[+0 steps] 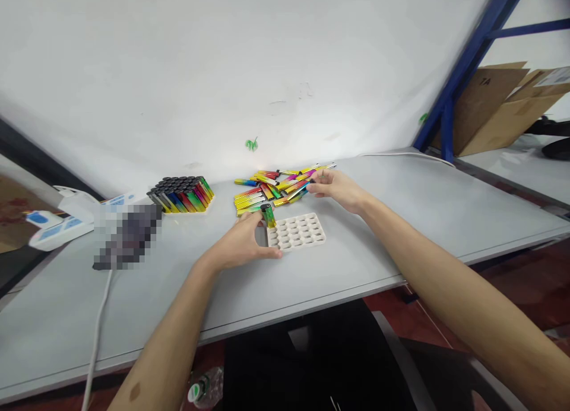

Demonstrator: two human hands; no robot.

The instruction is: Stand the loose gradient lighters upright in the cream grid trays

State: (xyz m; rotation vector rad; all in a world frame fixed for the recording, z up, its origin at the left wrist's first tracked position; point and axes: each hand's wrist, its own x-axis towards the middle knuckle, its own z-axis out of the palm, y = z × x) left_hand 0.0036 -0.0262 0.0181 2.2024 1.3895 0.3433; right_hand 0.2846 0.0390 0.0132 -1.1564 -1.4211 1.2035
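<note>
A white tray (297, 233) with rows of holes lies flat on the table. My left hand (243, 239) grips its left end, thumb along the front edge and fingers behind. One green-and-yellow lighter (269, 216) with a black top stands upright in the tray's far left corner, beside my left fingers. Beyond the tray lies a loose pile of shiny multicoloured lighters (267, 178). At the pile's right side, my right hand (332, 187) pinches the dark end of a blue lighter (301, 191) between thumb and fingers. The lighter's other end is still among the pile.
Farther left stands another tray packed with upright lighters (184, 194). A white power strip (62, 233), a blurred dark object (129, 236) and a white cable (101, 322) are on the table's left. A white wall (267, 72) rises behind; cardboard boxes (499, 111) stand beyond a blue frame (447, 123).
</note>
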